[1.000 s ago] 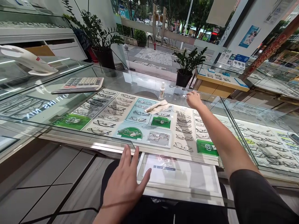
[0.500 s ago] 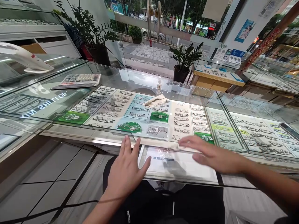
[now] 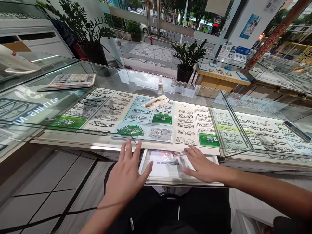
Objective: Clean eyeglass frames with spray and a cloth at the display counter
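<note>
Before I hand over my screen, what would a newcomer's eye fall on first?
Likely the left hand, spread at the near edge of the glass counter, and the right hand over the open drawer. Then the eyeglasses inside that counter, a beige cloth on top and a bottle behind the cloth.

The left hand [image 3: 126, 175] is open with its back up, the fingers fanned and pointing forward, the left thumb [image 3: 147, 169] stretched out sideways toward the other hand. Behind it, the left forearm [image 3: 103, 213] slants back and outward, and a thin darker line crosses near the wrist. The right hand [image 3: 204, 165], apart from the left and reaching about as far forward, also has its back up; its fingers lie close together, pointing inward and forward, and the right thumb [image 3: 189, 171] stands clear below them. The right forearm [image 3: 258, 190] runs almost level, away to the right of that hand.
</note>
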Available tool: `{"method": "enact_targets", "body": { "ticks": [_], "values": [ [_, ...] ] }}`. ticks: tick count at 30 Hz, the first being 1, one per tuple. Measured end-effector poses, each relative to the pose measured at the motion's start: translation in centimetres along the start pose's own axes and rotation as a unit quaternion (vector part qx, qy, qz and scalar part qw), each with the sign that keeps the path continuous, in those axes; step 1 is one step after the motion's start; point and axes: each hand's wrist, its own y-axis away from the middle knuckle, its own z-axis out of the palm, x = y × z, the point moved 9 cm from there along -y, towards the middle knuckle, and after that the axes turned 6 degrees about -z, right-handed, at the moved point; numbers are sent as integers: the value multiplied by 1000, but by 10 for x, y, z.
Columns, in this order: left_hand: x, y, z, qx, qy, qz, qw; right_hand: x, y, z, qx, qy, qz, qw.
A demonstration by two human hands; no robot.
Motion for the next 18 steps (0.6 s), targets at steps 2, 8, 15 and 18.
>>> {"method": "enact_targets", "body": {
  "ticks": [2,8,15,18],
  "values": [
    [-2,-1,2,4,-4,-4,1000,27,-34,-11,80,70,18,994],
    [-10,-2,9,41,-4,1,999,95,-115,-68,329,189,51,924],
    [-12,-4,13,61,1,-1,998,147,-174,-120,436,199,93,873],
    [-12,-4,12,73,-8,7,997,164,-197,-142,438,207,105,868]
  ]
}}
